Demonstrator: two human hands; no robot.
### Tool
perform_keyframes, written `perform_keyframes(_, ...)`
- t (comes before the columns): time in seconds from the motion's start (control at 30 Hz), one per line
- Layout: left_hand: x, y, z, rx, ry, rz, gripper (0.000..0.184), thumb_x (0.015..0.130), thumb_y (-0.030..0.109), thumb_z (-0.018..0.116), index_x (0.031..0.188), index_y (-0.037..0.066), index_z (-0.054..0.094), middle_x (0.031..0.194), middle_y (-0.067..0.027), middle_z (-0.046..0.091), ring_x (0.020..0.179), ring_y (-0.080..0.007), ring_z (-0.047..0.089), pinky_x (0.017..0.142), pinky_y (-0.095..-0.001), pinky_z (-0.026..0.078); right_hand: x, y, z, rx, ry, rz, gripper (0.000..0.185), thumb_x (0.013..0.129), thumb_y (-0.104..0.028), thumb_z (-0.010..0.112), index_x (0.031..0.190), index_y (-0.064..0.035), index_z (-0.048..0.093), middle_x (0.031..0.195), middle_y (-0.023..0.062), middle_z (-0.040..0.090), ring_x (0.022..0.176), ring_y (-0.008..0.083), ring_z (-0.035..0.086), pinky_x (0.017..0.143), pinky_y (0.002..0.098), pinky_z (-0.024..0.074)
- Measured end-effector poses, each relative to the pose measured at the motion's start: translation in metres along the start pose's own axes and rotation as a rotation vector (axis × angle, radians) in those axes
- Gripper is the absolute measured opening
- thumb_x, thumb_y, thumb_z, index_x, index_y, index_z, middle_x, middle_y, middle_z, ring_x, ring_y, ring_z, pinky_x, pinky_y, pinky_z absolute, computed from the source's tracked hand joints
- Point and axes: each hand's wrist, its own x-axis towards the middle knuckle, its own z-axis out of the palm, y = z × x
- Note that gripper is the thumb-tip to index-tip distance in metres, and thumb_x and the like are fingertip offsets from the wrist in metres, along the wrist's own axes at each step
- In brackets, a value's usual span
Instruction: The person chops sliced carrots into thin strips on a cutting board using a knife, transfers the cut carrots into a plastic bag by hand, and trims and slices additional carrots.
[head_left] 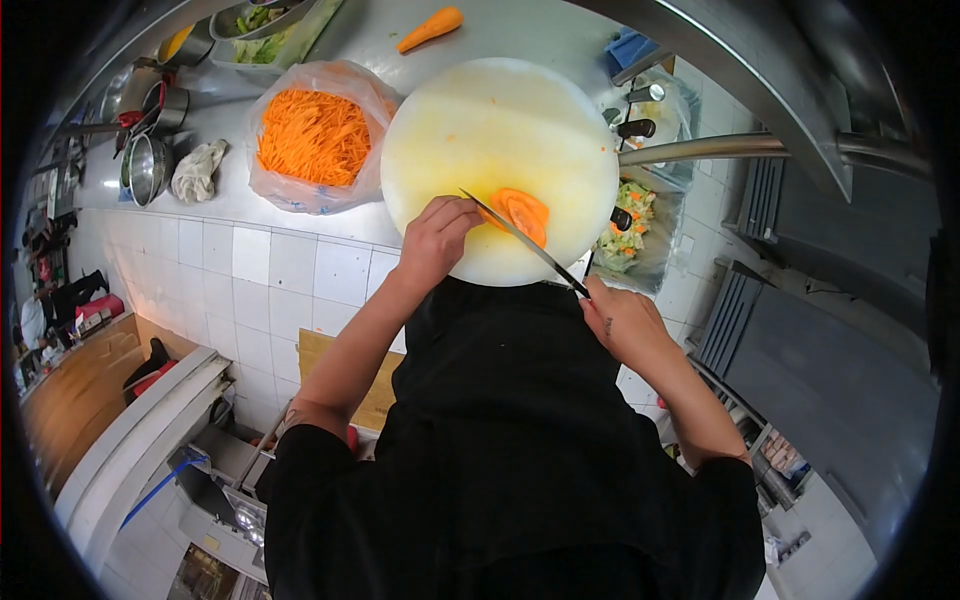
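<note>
My right hand (pixel 625 318) grips a long kitchen knife (pixel 543 256) by its dark handle. The blade slants up and left across the round white cutting board (pixel 485 110). Thin orange carrot slices (pixel 525 213) lie overlapping on the board, just right of the blade. On the blade's left side, my left hand (pixel 438 238) has its fingers bent and pressed together on a carrot piece, mostly hidden by fingers and knife. Beside the board stands a clear plastic bag (pixel 262 185) full of shredded carrot (pixel 312 138). A peeled carrot (pixel 430 30) rests on the metal counter beyond the board.
A crumpled white cloth (pixel 199 172) and a metal bowl (pixel 148 170) sit at the left. Dark-handled knives (pixel 636 129) poke out at the board's right, above a lined bin holding vegetable scraps (pixel 628 228). A metal rail (pixel 700 148) runs across the right side.
</note>
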Motion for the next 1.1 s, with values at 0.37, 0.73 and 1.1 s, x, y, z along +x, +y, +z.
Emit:
perform_keyframes(0.37, -0.002, -0.001, 0.003, -0.012, 0.018, 0.0, 0.03, 0.075, -0.01, 0.072, 0.099, 0.007, 0.079, 0.109, -0.006, 0.078, 0.102, -0.0276, 0.075, 0.089, -0.0382, 0.062, -0.002, 0.005, -0.001, -0.05, -0.01, -0.011, 0.02, 0.108, -0.018, 0.065, 0.115, -0.0029, 0.054, 0.077, 0.0213, 0.072, 0.075, 0.046, 0.072, 0.067, 0.0568, 0.056)
perform_keyframes(0.73, -0.003, 0.0, 0.003, -0.018, 0.025, -0.04, 0.031, 0.075, -0.01, 0.071, 0.098, 0.007, 0.079, 0.108, -0.0056, 0.078, 0.101, -0.0274, 0.074, 0.088, -0.0383, 0.062, 0.047, 0.01, 0.038, 0.034, 0.024, -0.045, 0.019, 0.107, -0.016, 0.063, 0.115, -0.0045, 0.05, 0.076, 0.0225, 0.069, 0.075, 0.0466, 0.071, 0.066, 0.0581, 0.053)
perform_keyframes(1.1, -0.001, -0.006, -0.001, -0.055, -0.033, 0.007, 0.029, 0.075, -0.01, 0.072, 0.096, 0.008, 0.078, 0.107, -0.0056, 0.078, 0.099, -0.0276, 0.075, 0.085, -0.0389, 0.062, 0.01, 0.0, 0.028, 0.083, -0.002, 0.042, 0.021, 0.108, -0.019, 0.064, 0.113, -0.0026, 0.052, 0.078, 0.0238, 0.071, 0.077, 0.0484, 0.071, 0.069, 0.0601, 0.0549)
